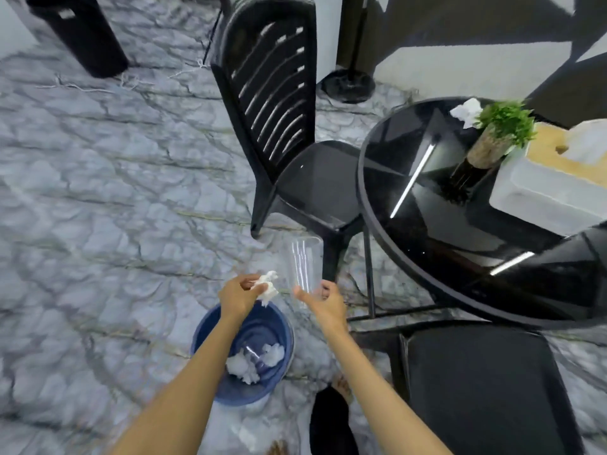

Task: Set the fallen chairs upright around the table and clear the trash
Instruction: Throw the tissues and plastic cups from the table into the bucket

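Observation:
My left hand pinches a crumpled white tissue just above the far rim of a blue bin on the floor. My right hand grips the base of a clear plastic cup, held beside the tissue. White tissues and clear plastic lie inside the bin. A black slatted chair stands upright at the left of the round black glass table. A second black chair stands upright at the near side. Another crumpled tissue lies on the tabletop's far edge.
On the table stand a small potted plant and a white tissue box with a wooden lid. A black bin stands far left, and a round black stand base sits by the wall. Marble-patterned floor spreads to the left.

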`<state>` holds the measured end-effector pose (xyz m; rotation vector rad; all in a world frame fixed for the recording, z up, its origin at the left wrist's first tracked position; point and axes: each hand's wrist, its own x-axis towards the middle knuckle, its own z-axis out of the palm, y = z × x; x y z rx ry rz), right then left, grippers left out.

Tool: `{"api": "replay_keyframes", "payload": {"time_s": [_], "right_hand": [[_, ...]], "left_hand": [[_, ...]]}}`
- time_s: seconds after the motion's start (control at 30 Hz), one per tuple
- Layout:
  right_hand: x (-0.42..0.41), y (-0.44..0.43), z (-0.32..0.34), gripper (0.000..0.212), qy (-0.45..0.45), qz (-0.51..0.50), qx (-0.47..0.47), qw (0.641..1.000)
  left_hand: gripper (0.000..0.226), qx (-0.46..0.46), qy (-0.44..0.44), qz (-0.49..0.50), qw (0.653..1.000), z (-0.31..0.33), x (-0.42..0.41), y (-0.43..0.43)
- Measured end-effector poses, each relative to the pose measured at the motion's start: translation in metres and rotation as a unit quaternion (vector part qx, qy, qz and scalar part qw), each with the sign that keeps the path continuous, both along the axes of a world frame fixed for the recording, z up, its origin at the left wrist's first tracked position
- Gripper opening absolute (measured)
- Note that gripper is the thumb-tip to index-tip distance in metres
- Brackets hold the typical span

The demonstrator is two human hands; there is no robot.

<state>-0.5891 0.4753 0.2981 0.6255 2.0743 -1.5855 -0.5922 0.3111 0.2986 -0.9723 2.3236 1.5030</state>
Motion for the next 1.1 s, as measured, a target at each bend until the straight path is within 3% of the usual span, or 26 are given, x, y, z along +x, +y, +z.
{"api": "replay_keyframes", "payload": {"time_s": [0.17,0.43,0.63,0.83,1.1], "right_hand": [[0.047,-0.039,-0.079,0.079,-0.045,0.08,0.013,0.996],[0.07,-0.087,-0.233,0.062,-0.06,0.146,0.051,0.986],[0.084,-0.108,-0.289,0.09,-0.06,0.164,0.065,0.983],[0.086,-0.099,-0.239,0.083,-0.069,0.145,0.052,0.986],[0.032,-0.068,-0.058,0.07,-0.005,0.026,0.015,1.0]], "left_hand": [[0.032,0.001,-0.03,0.056,0.998,-0.068,0.06,-0.039],[0.032,0.015,-0.036,0.142,0.989,-0.217,0.11,-0.078],[0.044,0.029,-0.025,0.135,0.99,-0.266,0.125,-0.09],[0.046,0.028,-0.018,0.073,0.997,-0.21,0.118,-0.083],[0.044,0.037,0.047,-0.047,0.997,-0.02,0.042,-0.051]]}}
